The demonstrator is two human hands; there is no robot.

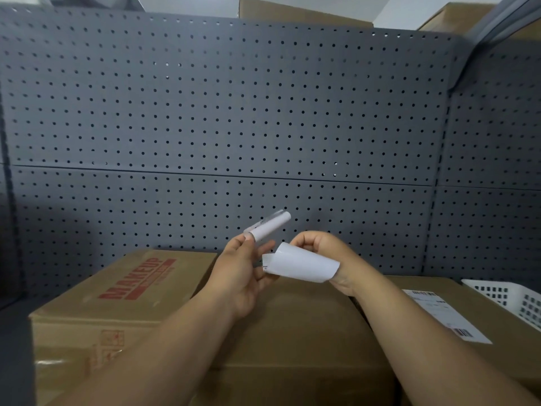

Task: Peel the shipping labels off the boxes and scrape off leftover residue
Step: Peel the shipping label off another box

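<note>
My left hand [244, 273] is raised above the boxes and pinches a small rolled-up white label strip [270, 226] between thumb and fingertips. Beside it, my right hand [325, 256] grips a larger curled white label [301, 266], blank side toward me. Both hands hover over a plain brown box [295, 332] in the middle. To its left stands a brown box printed MAKEUP in red [123, 291]. On the right, another brown box [503, 358] carries a white shipping label [445, 316] with barcodes, stuck flat on its top.
A white slotted plastic basket [515, 300] sits at the far right behind the labelled box. A grey pegboard wall [234, 112] closes off the back and right side. More cardboard boxes [292, 13] show above the pegboard.
</note>
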